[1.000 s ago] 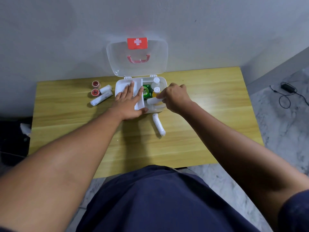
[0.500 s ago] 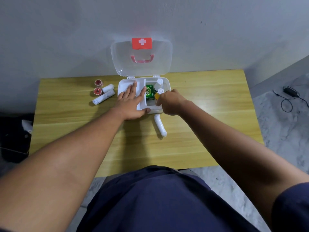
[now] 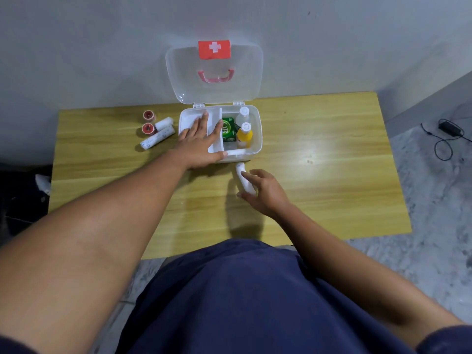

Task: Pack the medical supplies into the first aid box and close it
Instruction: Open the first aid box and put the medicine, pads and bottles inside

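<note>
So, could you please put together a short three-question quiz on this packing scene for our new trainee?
1. True or false: the lid of the first aid box stands open against the wall.
2. Which hand lies flat on the white tray in the box? A) left hand B) right hand C) neither
3. Fill in: the bottle with yellow liquid stands in the box to the right of the ____ packet.

Key: 1 true; 2 A; 3 green. For the debrief: the right hand is closing around a white roll on the table, and two rolls and two red tape spools lie unpacked left of the box.
</note>
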